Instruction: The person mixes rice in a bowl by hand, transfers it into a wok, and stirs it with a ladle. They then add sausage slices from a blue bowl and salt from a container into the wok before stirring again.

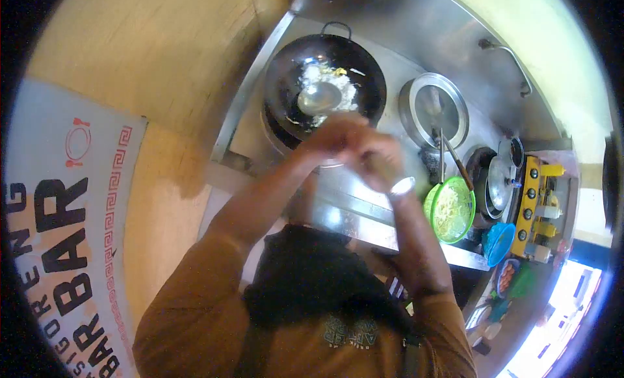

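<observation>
A dark wok (364,66) with a loop handle at its far side sits on the stove. Inside it, a metal ladle (318,100) rests its bowl among white, egg-like food (348,92) with a bit of yellow. My left hand (338,136) is closed over the near rim, around the ladle's shaft. Against it, my right hand (382,150) is closed on the lower handle, whose pale round end pokes out by the right wrist. Both hands are somewhat blurred, and they hide most of the shaft.
A round metal pan (407,108) stands right of the wok. A green basket (472,212) holds pale shredded food, with long utensils leaning over it. Further right are a lidded pot (500,186), a blue basket (499,245) and a yellow panel with knobs (522,234). A wooden wall (162,66) borders the left.
</observation>
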Available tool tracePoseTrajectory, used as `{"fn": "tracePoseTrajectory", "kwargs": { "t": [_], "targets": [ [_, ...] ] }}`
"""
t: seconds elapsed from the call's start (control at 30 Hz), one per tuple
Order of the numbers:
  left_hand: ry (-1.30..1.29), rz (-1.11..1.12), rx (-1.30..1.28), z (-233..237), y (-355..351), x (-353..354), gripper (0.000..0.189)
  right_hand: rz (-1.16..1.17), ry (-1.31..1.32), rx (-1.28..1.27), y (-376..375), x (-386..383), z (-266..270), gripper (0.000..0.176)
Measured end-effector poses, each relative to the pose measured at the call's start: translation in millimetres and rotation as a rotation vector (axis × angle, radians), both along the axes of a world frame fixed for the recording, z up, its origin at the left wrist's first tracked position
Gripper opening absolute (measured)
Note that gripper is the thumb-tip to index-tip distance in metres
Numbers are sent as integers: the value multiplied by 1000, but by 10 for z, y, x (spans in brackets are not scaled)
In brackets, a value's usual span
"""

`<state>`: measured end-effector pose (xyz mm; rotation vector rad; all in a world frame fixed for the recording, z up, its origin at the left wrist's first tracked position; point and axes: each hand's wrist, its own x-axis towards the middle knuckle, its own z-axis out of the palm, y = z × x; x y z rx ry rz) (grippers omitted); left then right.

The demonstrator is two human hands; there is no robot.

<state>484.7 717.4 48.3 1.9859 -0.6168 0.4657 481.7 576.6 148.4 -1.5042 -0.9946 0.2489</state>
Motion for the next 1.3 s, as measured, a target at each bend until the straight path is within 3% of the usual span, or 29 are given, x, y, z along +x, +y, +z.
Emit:
{"fn": "tracePoseTrajectory", "kwargs": {
  "t": [0.07, 0.13, 0.17, 0.2, 0.23, 0.27, 0.37, 0.4, 0.47, 0.53, 0.6, 0.63, 0.73, 0.8, 0.87, 0.9, 0.93, 1.0, 1.07, 1.1, 1.17, 1.2, 1.27, 1.3],
  "targets": [
    [154, 112, 199, 337, -54, 334, 44, -112, -61, -33, 27, 170, 384, 36],
    [13, 121, 45, 516, 59, 497, 40, 12, -172, 59, 152, 316, 523, 35],
    [86, 105, 40, 475, 135, 571, 39, -95, -239, 45, 231, 372, 396, 34],
    [155, 86, 34, 431, 198, 630, 37, -212, -116, -82, 295, 391, 325, 36],
    [126, 28, -13, 450, 187, 575, 39, -297, -227, -249, 248, 381, 211, 36],
    [209, 47, 126, 15, 27, 750, 43, -383, -348, -406, 168, 382, 115, 36],
    [336, 147, -65, -7, -256, 430, 45, -73, -111, -32, -107, 130, -64, 28],
    [210, 142, -44, -59, -300, 398, 46, -60, -97, -47, -215, 177, -120, 28],
    [-73, 92, -30, -47, -366, 423, 46, -303, -72, -280, -282, 214, -12, 27],
    [117, 76, -155, 113, -401, 475, 43, -354, -43, -309, -171, 296, 341, 26],
    [86, 191, -217, 449, -468, 263, 43, -229, -102, -213, -213, 198, 590, 31],
    [155, 183, -131, 596, -442, 65, 41, -202, -103, -223, -271, 102, 582, 32],
    [83, 190, -105, 286, -628, -188, 42, -47, -55, -17, -358, -233, 218, 34],
    [28, 150, -244, 59, -568, -78, 45, -271, -115, -223, -351, -294, 87, 33],
    [-3, 126, 14, 236, -467, 149, 42, -294, 79, -141, -258, -54, 213, 33],
    [118, 81, 75, 372, -397, 185, 37, -309, 104, -161, -213, 24, 351, 32],
    [100, 75, 82, 496, -306, 200, 37, -317, 89, -151, -132, 62, 524, 32],
    [-79, 81, -164, 541, -156, 198, 35, -227, -137, -244, 84, -4, 721, 30],
    [-220, 230, 86, 401, 137, 150, 22, -222, -133, -233, 301, 3, 478, 28],
    [-74, 136, -221, 283, 226, 18, 23, -175, -172, -174, 389, -9, 241, 31],
    [-64, 171, -160, 93, 180, -106, 25, -110, -168, -96, 410, -77, 14, 34],
    [-208, 307, 195, -2, 134, -117, 28, -86, -119, -81, 355, -184, -2, 36],
    [-162, 242, 84, -29, 24, -39, 34, -100, -131, -66, 217, -165, 24, 34],
    [29, 197, -7, 60, 0, -8, 35, -174, -87, -42, 192, -148, 45, 34]
  ]
}}
